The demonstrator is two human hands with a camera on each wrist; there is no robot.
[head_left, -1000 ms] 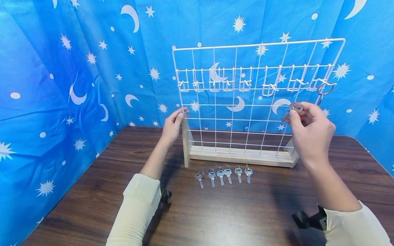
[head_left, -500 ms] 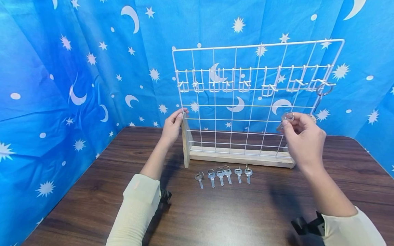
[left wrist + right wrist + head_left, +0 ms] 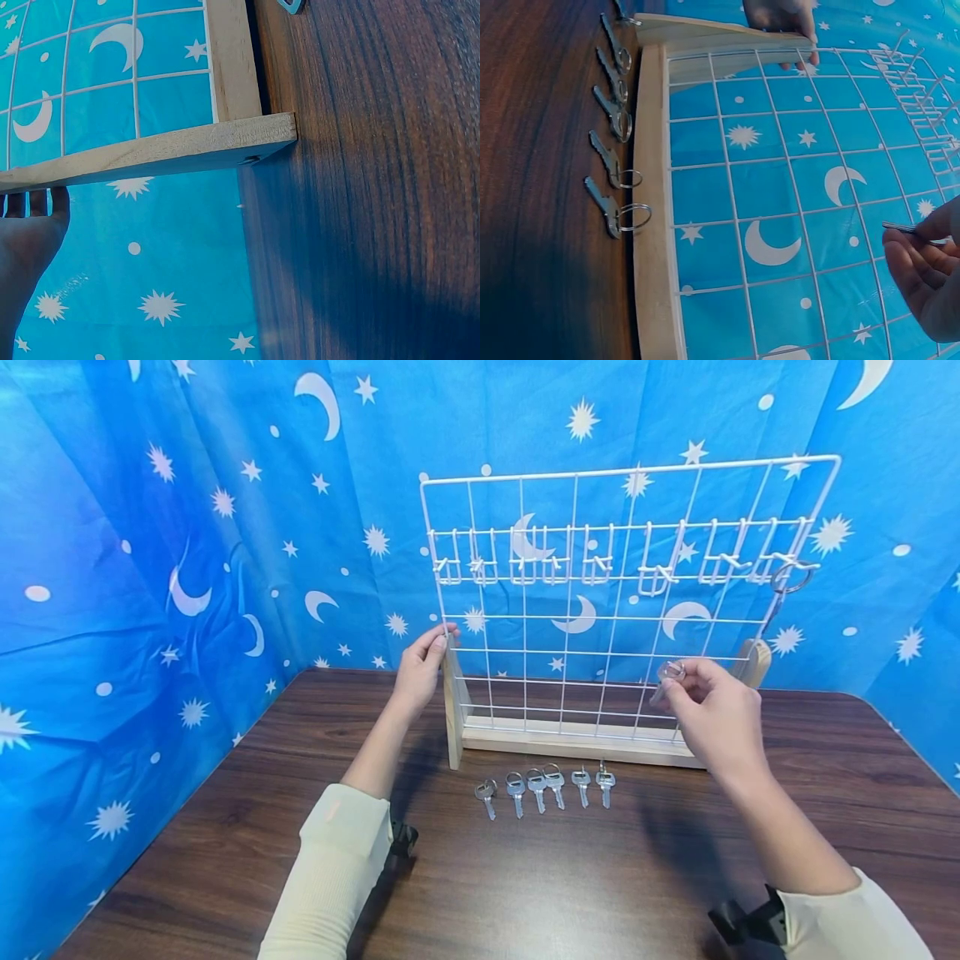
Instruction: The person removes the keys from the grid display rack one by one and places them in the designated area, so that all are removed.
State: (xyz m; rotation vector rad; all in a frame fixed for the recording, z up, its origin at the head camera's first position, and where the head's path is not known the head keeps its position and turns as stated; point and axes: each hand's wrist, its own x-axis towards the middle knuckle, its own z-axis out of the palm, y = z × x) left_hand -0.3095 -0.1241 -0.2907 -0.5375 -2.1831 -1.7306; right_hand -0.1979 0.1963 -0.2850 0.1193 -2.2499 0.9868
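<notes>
A white wire grid rack (image 3: 630,470) stands upright in a wooden base (image 3: 585,741). My left hand (image 3: 423,668) grips the top of its left wooden side, thumb in front; in the left wrist view the fingers (image 3: 37,202) reach the wood's edge. My right hand (image 3: 720,718) pinches a silver key (image 3: 660,695) by thumb and fingertips, its key ring (image 3: 671,671) standing up above them. This key is before the grid's lower right, below the hooks. Several keys with rings, one a key (image 3: 516,796), lie in a row before the base.
White hooks (image 3: 657,578) line the grid's upper part. A key ring (image 3: 792,580) hangs from the rightmost hook. Blue cloth (image 3: 225,693) with moons and stars surrounds the dark wooden table (image 3: 525,893) at the back and sides.
My right hand has moved left and downward with the key, away from the rightmost hook, uncovering the rack's right wooden side. The left hand has stayed in place.
</notes>
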